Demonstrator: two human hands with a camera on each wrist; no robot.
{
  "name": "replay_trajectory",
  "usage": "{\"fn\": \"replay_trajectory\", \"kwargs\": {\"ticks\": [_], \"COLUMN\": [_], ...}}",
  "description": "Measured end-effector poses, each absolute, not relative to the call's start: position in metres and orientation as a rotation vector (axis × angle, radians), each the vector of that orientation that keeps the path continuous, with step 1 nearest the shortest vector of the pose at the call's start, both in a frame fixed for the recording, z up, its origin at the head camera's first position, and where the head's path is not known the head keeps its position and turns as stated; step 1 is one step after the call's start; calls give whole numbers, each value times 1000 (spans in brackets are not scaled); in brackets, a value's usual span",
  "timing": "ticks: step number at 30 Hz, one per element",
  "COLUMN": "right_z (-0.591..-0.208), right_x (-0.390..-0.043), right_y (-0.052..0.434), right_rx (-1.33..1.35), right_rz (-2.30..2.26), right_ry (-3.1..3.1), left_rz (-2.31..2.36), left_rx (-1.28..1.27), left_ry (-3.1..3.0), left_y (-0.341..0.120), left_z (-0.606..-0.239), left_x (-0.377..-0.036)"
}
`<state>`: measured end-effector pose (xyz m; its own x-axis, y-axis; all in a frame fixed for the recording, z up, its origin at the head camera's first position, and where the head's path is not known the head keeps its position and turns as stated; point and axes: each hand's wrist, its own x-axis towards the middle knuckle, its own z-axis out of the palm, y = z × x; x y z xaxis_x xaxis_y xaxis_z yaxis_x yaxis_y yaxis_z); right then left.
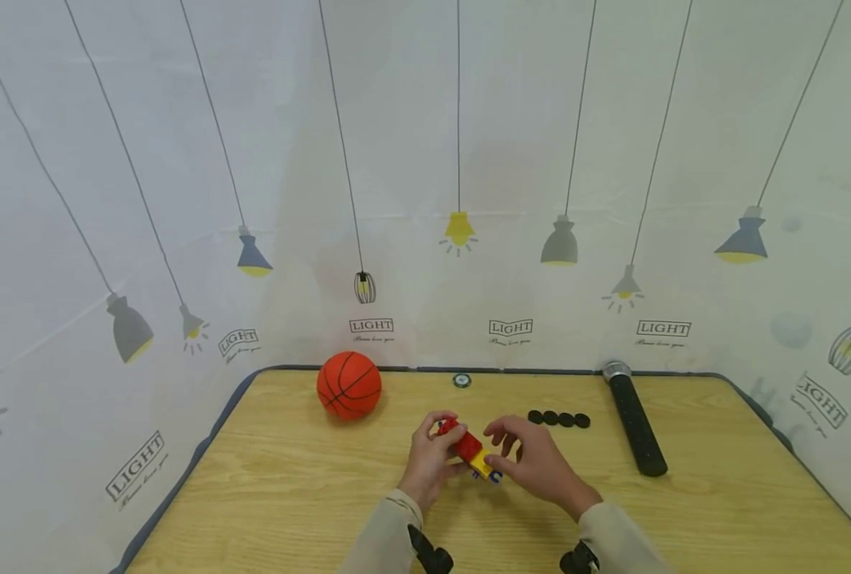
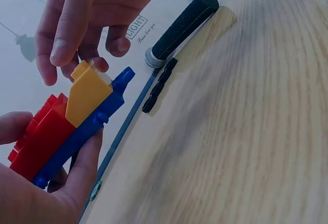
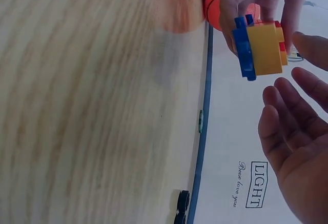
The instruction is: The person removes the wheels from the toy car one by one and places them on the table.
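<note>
My left hand point(image 1: 428, 461) grips a small building-block toy point(image 1: 470, 448) above the table, thumb on the red side and fingers around the blue base. In the left wrist view, a red studded brick point(image 2: 43, 139) and a sloped yellow brick point(image 2: 88, 98) sit side by side on the blue base point(image 2: 82, 137), which has short side pegs and a hook-like end. Close to the yellow brick hovers my right hand point(image 1: 536, 462), its fingers loosely bent and spread. In the right wrist view its thumb point(image 3: 310, 49) points at the yellow brick's studs; whether they touch is unclear.
Behind the hands, several black discs point(image 1: 558, 418) lie in a row. A black microphone point(image 1: 636, 418) rests at the right. An orange basketball point(image 1: 349, 386) sits back left, with a small round dial point(image 1: 462, 381) at the table's point(image 1: 267, 470) back edge. Lamp-printed cloth point(image 1: 411, 159) surrounds it.
</note>
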<state>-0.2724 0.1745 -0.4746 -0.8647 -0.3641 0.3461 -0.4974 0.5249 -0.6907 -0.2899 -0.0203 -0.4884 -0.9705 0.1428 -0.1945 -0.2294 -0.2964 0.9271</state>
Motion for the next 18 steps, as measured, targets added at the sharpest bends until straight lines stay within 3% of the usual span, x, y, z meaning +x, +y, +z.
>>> {"fn": "replay_trajectory", "kwargs": {"ticks": [18], "right_z": [-478], "right_x": [-266], "right_y": [169], "right_rx": [674], "right_rz": [1093], "right_ry": [-2601], "left_rz": [2419], "left_rx": [-66], "left_ry": [1676], "left_y": [-22], "left_z": [-490], "left_x": [-287]}}
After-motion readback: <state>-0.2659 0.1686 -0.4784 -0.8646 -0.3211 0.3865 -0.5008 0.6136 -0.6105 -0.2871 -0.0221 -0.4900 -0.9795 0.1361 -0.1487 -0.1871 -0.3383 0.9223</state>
